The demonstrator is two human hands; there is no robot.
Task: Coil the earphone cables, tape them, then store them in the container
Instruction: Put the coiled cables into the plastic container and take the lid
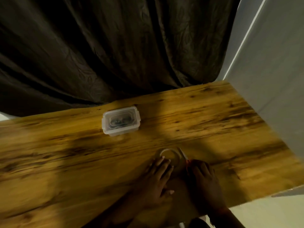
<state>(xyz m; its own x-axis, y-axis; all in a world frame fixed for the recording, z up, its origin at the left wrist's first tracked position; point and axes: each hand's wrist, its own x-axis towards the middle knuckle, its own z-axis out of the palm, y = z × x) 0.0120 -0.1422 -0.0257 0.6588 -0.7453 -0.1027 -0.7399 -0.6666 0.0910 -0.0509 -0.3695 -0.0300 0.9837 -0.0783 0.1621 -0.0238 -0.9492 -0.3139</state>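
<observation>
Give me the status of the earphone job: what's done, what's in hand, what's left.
Done: the lidded container stands closed on the table, with dark items inside, too blurred to identify. In hand: the left hand lies with its fingers on the clear tape roll, and the right hand rests on the red-handled scissors. Left: no loose earphone cable is visible, so I cannot tell.

Wooden table (65, 153), yellow-brown grain with dark streaks. On it: clear plastic container (120, 120), lid clipped on, dark items inside, blurred. Near the front edge, well apart from it, a clear tape roll (170, 156) lies flat, scissors (184, 155) with red handles just beside it. Left hand (158, 180) and right hand (204, 178) rest flat on the top, left fingertips touching the roll.
</observation>
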